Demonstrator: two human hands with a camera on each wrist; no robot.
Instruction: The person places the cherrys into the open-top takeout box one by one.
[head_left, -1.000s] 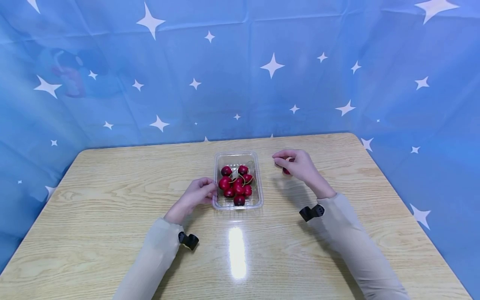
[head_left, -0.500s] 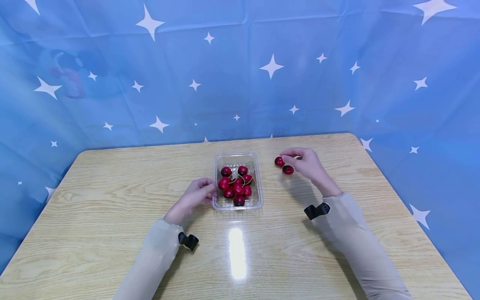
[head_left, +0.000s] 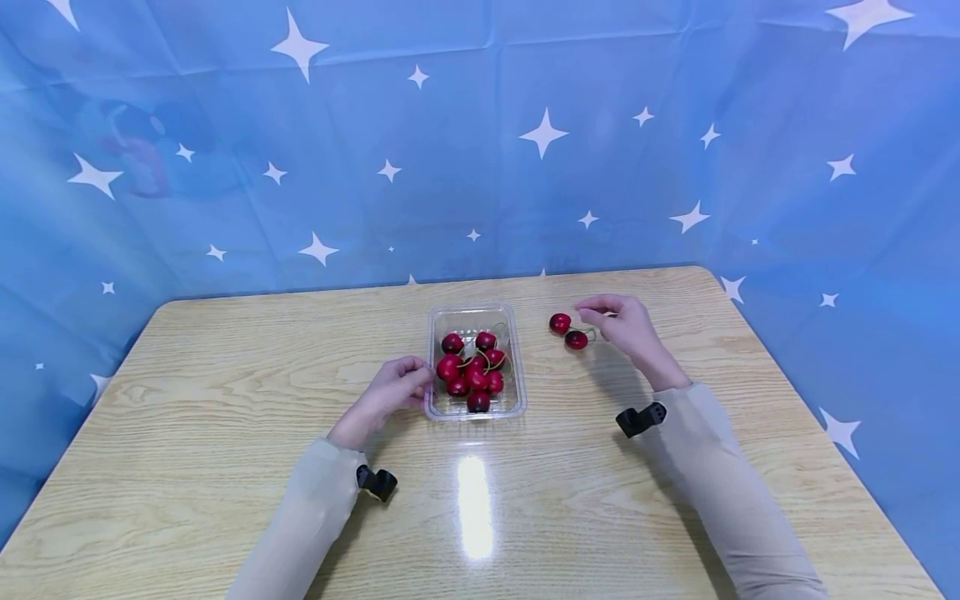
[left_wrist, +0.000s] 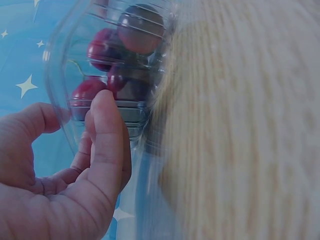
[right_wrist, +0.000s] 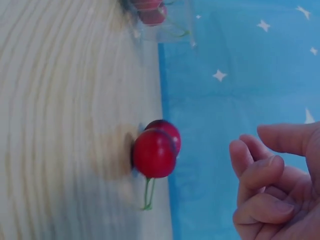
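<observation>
Several red cherries (head_left: 478,379) with thin stems lie in a clear plastic container (head_left: 512,410) on the table. My left hand (head_left: 393,385) holds the container's left side, its thumb at the rim and its fingers along the outer wall in the left wrist view (left_wrist: 102,145). To the right of the container, two cherries (head_left: 576,340) rest on the table, their green stems (right_wrist: 148,195) meeting at the ends. My right hand (head_left: 618,325) hovers just right of this pair, apart from it. Its fingers are loosely bent, with nothing between them.
The wooden table (head_left: 247,433) reaches to a blue curtain (head_left: 480,150) with white stars at the back and sides. A bright light reflection (head_left: 474,508) lies on the tabletop in front of the container.
My right hand has let go of the cherry pair and drawn away to the right, uncovering both cherries and their stems. The left hand and the container stay where they were.
</observation>
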